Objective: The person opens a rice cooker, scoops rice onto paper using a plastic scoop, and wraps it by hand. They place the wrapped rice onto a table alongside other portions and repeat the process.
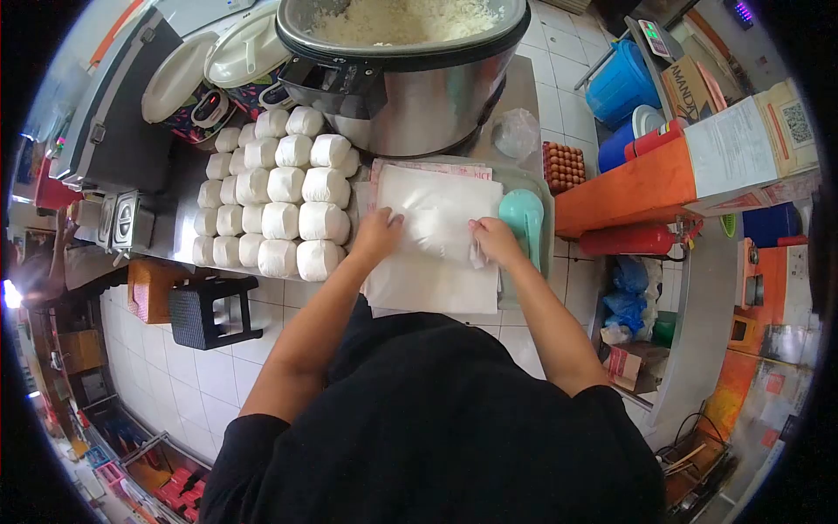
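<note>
A white paper sheet (436, 194) lies folded over a low bulge on a stack of white papers (432, 293). At the sheet's left edge is my left hand (378, 234), its fingers closed on the paper. My right hand (496, 242) pinches the crumpled right edge of the same sheet. What makes the bulge is hidden under the paper. Just right of the stack, a turquoise scoop (522, 210) rests in a tray (546, 249). Rows of white wrapped packets (285, 184) stand piled to the left of my hands.
A large steel cooker (410, 100) full of rice stands behind the papers. Two lidded cookers (188, 92) sit at the back left. Eggs (564, 166) and a fire extinguisher (624, 239) are at right. A black stool (209, 313) stands below the table. A person's arm (59, 253) shows far left.
</note>
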Demonstrator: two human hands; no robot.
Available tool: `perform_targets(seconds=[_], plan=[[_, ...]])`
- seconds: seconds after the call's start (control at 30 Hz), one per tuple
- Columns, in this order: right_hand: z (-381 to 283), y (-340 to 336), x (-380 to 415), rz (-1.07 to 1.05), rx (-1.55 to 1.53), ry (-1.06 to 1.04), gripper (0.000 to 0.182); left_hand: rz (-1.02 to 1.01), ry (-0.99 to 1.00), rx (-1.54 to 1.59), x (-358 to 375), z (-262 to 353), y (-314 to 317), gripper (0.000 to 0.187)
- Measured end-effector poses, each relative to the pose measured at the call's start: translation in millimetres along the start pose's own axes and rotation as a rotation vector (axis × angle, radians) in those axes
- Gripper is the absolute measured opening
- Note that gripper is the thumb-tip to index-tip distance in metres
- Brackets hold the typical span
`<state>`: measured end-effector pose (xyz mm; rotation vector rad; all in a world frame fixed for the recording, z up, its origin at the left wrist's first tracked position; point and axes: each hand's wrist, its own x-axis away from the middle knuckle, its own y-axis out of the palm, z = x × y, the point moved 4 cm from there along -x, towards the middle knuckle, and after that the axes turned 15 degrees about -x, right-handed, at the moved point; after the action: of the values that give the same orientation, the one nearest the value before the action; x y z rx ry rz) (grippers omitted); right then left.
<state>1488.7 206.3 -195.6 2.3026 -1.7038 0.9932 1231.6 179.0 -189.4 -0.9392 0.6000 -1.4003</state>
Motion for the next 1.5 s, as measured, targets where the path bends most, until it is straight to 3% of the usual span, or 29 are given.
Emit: perform_targets(seconds=[0.03,0.1,0.23,0.33,0.37,0.4,0.43,0.47,0.5,0.53,0.57,0.6,0.63,0.7,0.77,0.8,0.9,0.97,1.07,1.2,1.33,1.43,1.5], plan=[[5,4,2,0.002,-0.004,-0.001,0.032,-0.022,0.093,-0.124,-2,3,1,0.032],[10,9,13,0.183,0.296,-0.317,0.033,-0.04,0.088,-0.151,14,3,-7,0.031],[23,28,40,0.115,0.282,-0.385,0.037,-0.122,0.108,-0.199,54,-11,9,0.027],[-4,31,44,0.11,0.518,-0.321,0.031,-0.203,0.098,-0.357,57,8,-6,0.02],[-23,27,44,0.181,0.617,-0.45,0.028,-0.204,0.094,-0.357,57,10,-10,0.02],[-38,23,41,0.253,0.715,-0.58,0.028,-0.069,0.156,-0.407,52,15,-18,0.023],[-41,21,27,0.25,0.715,-0.58,0.028,0.067,0.219,-0.455,46,22,-27,0.029],[-45,19,11,0.219,0.64,-0.706,0.029,0.061,0.317,-0.476,37,30,-30,0.044],[-53,18,0,0.184,0.562,-0.831,0.031,0.063,0.313,-0.475,28,35,-29,0.044],[-56,17,-12,0.181,0.564,-0.834,0.031,0.204,0.422,-0.446,21,47,-31,0.044],[-56,21,-26,0.062,0.652,-0.686,0.032,0.344,0.528,-0.416,16,54,-33,0.045],[-55,25,-33,-0.056,0.733,-0.534,0.032,0.345,0.525,-0.418,5,47,-26,0.045],[-58,25,-34,-0.059,0.73,-0.534,0.032,0.361,0.56,-0.491,-5,40,-16,0.037],[-72,27,-22,-0.259,0.852,-0.52,0.027,0.374,0.604,-0.565,-14,41,-25,0.03],[-77,20,-2,-0.303,0.691,-0.516,0.022,-0.207,0.633,-0.404,-16,46,-35,0.014],[-73,17,11,-0.348,0.529,-0.508,0.017,-0.21,0.627,-0.395,-7,43,-36,0.014],[-53,15,45,-0.504,0.422,-0.533,0.01,-0.331,0.624,-0.311,36,28,-28,0.007],[-28,19,47,-0.487,0.423,-0.525,0.009,-0.302,0.71,-0.257,61,20,-16,0.007],[13,33,39,-0.426,0.379,-0.59,0.008,-0.259,0.65,-0.23,72,12,6,0.006],[2,39,65,-0.287,0.335,-0.743,0.015,-0.253,0.628,-0.157,71,12,11,0.008],[5,49,71,-0.217,0.48,-0.669,0.014,-0.288,0.668,-0.187,68,21,9,0.012],[18,47,48,-0.243,0.45,-0.614,0.015,-0.307,0.609,-0.187,56,6,22,0.013],[12,35,41,-0.269,0.258,-0.487,0.017,-0.317,0.54,-0.132,51,3,19,0.015]])
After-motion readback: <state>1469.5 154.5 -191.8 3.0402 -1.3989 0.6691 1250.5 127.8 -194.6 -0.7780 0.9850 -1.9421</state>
